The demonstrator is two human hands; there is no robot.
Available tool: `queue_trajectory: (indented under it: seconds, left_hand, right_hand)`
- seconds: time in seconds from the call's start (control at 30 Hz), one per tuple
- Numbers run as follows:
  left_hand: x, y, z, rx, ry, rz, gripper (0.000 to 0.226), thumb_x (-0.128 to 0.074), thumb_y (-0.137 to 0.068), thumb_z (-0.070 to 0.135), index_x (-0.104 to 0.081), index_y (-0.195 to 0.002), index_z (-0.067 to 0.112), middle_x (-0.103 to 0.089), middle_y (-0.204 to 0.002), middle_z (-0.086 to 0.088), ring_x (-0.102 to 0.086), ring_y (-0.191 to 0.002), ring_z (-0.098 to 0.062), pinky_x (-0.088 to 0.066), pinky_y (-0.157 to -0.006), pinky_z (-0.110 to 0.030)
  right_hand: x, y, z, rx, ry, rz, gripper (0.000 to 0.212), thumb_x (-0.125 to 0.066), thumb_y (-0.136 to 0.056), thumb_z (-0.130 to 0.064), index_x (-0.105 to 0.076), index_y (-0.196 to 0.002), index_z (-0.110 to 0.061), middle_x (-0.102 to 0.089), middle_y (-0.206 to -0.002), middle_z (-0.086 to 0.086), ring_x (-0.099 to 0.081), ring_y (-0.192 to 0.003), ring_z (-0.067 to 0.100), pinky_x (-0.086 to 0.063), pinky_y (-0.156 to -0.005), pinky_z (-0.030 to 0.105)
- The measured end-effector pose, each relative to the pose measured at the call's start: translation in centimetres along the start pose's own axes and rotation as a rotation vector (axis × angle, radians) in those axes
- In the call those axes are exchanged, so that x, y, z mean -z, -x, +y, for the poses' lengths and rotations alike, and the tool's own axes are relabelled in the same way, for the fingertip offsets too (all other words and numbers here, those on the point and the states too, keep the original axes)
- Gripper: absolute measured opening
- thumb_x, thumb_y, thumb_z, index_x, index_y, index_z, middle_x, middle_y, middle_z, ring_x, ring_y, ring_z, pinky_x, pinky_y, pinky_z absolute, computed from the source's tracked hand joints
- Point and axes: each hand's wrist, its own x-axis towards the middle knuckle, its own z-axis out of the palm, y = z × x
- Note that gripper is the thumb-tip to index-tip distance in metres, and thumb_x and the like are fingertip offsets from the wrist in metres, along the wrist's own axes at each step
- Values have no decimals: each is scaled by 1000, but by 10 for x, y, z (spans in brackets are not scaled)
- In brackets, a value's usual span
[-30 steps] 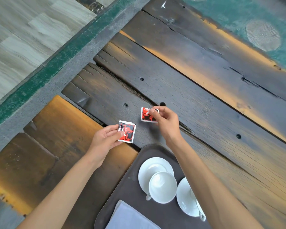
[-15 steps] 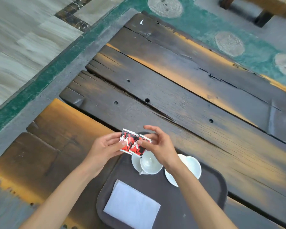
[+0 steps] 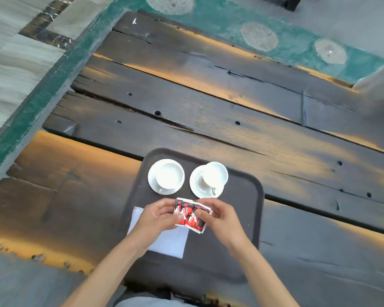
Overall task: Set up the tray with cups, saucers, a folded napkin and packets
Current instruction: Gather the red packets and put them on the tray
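Note:
A dark brown tray [image 3: 242, 196] lies on the wooden table. On its far half stand two white cups on white saucers, the left cup [image 3: 167, 176] and the right cup [image 3: 215, 173]. A folded white napkin [image 3: 172, 242] lies on the tray's near left part, partly under my left hand. Both hands hold two red, black and white packets [image 3: 191, 216] side by side above the tray's middle. My left hand [image 3: 156, 218] pinches the left one, my right hand [image 3: 222, 218] pinches the right one.
The table [image 3: 208, 120] is made of dark, worn planks with gaps and bolt holes. Its left edge drops to a tiled floor with a green strip [image 3: 31, 103]. A pale blurred object [image 3: 379, 85] sits at the far right.
My hands brought the two packets together and moved them back over the middle of the tray, in front of the cups. The view has shifted so more of the tray shows.

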Motion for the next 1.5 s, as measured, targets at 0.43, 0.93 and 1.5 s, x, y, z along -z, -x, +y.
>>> queue_trajectory:
  seconds: [0.43, 0.93, 1.5]
  left_hand:
    - [-114, -14, -105, 223, -242, -29, 20, -73, -88, 12, -71, -106, 19, -78, -101, 1, -74, -97, -16, -60, -82, -30]
    - [-138, -25, -148, 27, -902, 302, 28, -80, -78, 36, -65, -100, 26, -68, -90, 11, -65, -81, -10, -55, -73, -33]
    - [-123, -21, -115, -32, -791, 263, 23, -66, -93, 30, -61, -115, 23, -61, -106, 8, -65, -75, -10, -49, -69, -19]
  right_hand:
    - [75, 45, 137, -218, 122, 175, 11, -74, -90, -15, -71, -92, -25, -78, -90, -3, -75, -83, 13, -61, -77, 32]
    - [84, 35, 161, -68, 855, 180, 26, -58, -97, -42, -65, -111, -21, -61, -113, 1, -63, -105, 24, -48, -75, 33]
    - [102, 42, 154, -67, 858, 209, 29, -57, -97, -49, -61, -111, -24, -61, -112, -5, -65, -95, 19, -42, -65, 28]
